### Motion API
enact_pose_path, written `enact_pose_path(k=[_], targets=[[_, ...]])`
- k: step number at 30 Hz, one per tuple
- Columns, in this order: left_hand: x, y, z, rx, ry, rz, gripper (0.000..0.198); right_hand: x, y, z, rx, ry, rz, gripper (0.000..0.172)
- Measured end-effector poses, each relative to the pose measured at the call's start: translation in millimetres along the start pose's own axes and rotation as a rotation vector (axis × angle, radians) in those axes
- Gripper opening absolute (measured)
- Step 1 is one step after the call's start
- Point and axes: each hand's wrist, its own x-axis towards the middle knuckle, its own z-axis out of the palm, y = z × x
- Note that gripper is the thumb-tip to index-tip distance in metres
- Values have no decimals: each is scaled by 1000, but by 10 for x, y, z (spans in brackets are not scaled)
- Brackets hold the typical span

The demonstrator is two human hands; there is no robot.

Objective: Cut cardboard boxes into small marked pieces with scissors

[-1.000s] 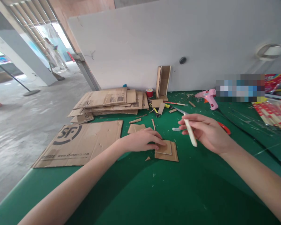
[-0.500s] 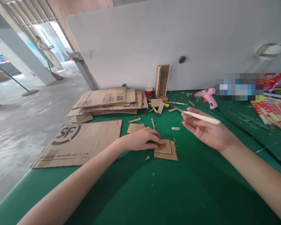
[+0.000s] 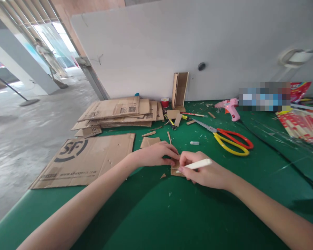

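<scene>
In the head view my right hand is closed round a cream-white pen, its tip down at a piece of cardboard. My left hand bends its fingers and thumb onto a smaller cardboard square lying over that piece, pressing it down; the two hands nearly touch and hide most of the square. A small cardboard scrap lies just below the left fingers. Behind the hands is a small white cap. Large scissors with one red and one yellow handle lie beyond the right hand.
A flat cardboard sheet and a cardboard stack occupy the left. By the wall stand a cardboard trough and a red spool. A pink glue gun trails its black cord rightward. A person stands far off.
My right hand has come down and left with the pen, from raised and palm-up to the cardboard, uncovering the scissors. My left hand keeps its place on the square.
</scene>
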Motion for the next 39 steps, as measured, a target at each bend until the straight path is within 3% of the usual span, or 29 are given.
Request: enact_pose_path(k=[12, 28, 39], targets=[[15, -26, -6, -32, 11, 11, 19, 79, 96, 116, -119, 68, -31, 0], [21, -58, -6, -91, 3, 18, 22, 46, 32, 98, -213, 32, -166, 3], [8, 107, -42, 150, -29, -35, 19, 33, -13, 89, -218, 18, -167, 2]])
